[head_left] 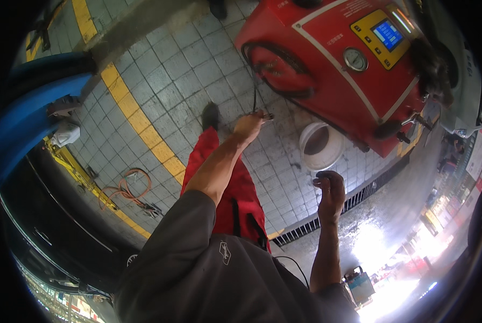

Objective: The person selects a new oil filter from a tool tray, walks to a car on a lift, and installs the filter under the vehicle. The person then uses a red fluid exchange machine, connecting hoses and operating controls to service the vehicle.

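My left hand [249, 127] is closed around the end of a thin black hose [255, 99], and a small metal fitting [268, 117] sticks out past the fingers. From there the hose runs up toward the red machine [327, 81], which has a round gauge [355, 59] and a lit blue screen [388, 35] on its panel. My right hand [332, 196] is raised with curled fingers, just below a white bucket [323, 146] in the picture. Something dark shows at its fingertips, too small to make out.
Behind the bucket runs a floor drain grate [359, 198]. An orange hose [127, 188] lies coiled on the tiles at left, near a yellow-edged lift part [77, 169]. A dark car body [52, 215] and blue panel [47, 99] stand left. A teal box [360, 285] sits lower right.
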`<state>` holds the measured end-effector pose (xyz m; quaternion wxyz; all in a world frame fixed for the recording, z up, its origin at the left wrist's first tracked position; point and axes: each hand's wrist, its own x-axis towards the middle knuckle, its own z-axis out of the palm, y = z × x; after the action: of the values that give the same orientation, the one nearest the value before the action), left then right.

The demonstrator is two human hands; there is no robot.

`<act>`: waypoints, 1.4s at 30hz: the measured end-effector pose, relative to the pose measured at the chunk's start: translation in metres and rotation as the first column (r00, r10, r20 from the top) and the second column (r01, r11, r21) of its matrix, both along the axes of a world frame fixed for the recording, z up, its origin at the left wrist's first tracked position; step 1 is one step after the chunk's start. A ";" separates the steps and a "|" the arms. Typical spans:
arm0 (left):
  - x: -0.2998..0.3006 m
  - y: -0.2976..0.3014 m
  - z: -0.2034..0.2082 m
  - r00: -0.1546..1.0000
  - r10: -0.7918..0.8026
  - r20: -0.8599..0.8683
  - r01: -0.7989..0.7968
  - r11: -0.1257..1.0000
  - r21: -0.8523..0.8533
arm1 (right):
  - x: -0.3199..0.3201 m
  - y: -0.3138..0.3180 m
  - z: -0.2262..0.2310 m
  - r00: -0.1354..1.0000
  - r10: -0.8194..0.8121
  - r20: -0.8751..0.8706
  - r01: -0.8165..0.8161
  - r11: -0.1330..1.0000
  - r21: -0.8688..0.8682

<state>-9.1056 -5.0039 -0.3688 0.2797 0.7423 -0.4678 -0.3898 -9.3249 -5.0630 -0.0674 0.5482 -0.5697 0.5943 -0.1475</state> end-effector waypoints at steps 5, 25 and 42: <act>-0.031 -0.024 0.065 0.987 -0.015 -0.161 -0.020 0.976 -0.217 | -0.004 0.000 0.005 1.000 -0.030 -0.004 0.030 0.999 -0.033; 0.202 0.096 0.031 0.976 -0.090 0.199 -0.016 0.879 0.477 | -0.055 0.014 0.026 0.994 -0.096 0.057 0.100 0.993 -0.065; 0.055 0.071 0.199 0.891 -0.298 0.343 0.346 0.934 -0.087 | -0.060 0.007 0.056 0.977 -0.179 0.116 0.199 0.960 -0.198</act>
<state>-9.0510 -4.9325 -0.1699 0.1838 0.6855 -0.6514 -0.2683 -9.3845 -5.0556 -0.0117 0.4970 -0.5567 0.6001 -0.2882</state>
